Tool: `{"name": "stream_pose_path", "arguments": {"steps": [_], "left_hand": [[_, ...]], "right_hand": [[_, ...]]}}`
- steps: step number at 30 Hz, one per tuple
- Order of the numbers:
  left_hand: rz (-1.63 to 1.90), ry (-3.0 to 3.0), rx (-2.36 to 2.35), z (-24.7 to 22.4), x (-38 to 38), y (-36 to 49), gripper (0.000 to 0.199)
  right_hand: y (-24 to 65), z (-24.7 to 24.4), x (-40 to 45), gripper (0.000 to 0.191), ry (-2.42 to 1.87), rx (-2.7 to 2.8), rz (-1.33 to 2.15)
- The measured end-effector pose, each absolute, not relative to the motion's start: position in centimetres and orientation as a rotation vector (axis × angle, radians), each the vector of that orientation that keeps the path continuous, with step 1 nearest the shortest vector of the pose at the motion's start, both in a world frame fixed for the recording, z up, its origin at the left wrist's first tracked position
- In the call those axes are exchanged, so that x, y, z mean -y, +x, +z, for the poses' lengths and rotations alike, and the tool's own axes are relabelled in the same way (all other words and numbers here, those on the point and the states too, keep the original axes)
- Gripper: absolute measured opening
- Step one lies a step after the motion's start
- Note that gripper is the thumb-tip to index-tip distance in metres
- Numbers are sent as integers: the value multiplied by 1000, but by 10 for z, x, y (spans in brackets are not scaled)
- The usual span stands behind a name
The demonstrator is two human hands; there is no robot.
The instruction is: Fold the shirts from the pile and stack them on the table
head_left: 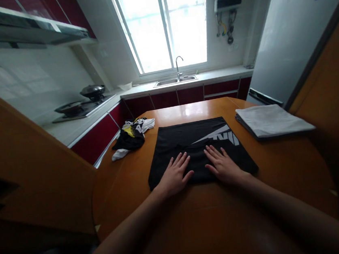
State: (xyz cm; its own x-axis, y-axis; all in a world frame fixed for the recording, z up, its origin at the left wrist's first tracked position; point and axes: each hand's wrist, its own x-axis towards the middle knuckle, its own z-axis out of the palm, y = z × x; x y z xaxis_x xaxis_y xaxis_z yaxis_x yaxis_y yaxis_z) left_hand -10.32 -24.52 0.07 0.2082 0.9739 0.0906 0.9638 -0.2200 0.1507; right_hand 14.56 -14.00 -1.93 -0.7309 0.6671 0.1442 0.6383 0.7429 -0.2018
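Bare forearms [132, 231] reach in low over the near side of the table [181, 227] in the head view, the only view. The left hand [176, 176] and the right hand [224, 167] lie palm down on a folded black garment [196, 155], one toward its near left corner, one toward its near right. Fingers on both are nearly straight and slightly spread, thumbs angled inward, with nothing pinched in either hand.

The black garment lies flat around the middle of the table, a grey print [219, 133] toward its far right corner. It looks light, soft and limp, perhaps a little slippery, so it should slide readily over the glossy wood and sag if raised by one point; nothing suggests it is fragile. The near corners look the surest hold, fingers beneath and thumbs on top, gathering every layer.

Bare wood stretches from its near side toward the camera, while a narrower strip separates it from the table's far edge. A rumpled heap of clothes [133, 134] sits by the far left edge and a folded pale cloth [271, 120] by the far right, each just beside one far corner, so sideways room looks tighter there than at the near corners
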Motion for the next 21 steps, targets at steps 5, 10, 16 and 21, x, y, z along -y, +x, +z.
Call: {"name": "stream_pose_path", "arguments": {"steps": [5, 10, 16, 21], "left_hand": [[300, 2462, -1900, 1, 246, -89, 67], [283, 2527, -1794, -5, 243, -75, 71], [313, 2455, -1893, 11, 245, -96, 66], [321, 2304, -2119, 10, 259, -152, 62]], "right_hand": [[141, -15, 146, 67, -987, 2733, 250], [135, -16, 153, 70, -915, 2767, 279], [148, 0, 149, 62, -1032, 2636, 200], [198, -2, 126, 62, -1263, 2559, 96]]}}
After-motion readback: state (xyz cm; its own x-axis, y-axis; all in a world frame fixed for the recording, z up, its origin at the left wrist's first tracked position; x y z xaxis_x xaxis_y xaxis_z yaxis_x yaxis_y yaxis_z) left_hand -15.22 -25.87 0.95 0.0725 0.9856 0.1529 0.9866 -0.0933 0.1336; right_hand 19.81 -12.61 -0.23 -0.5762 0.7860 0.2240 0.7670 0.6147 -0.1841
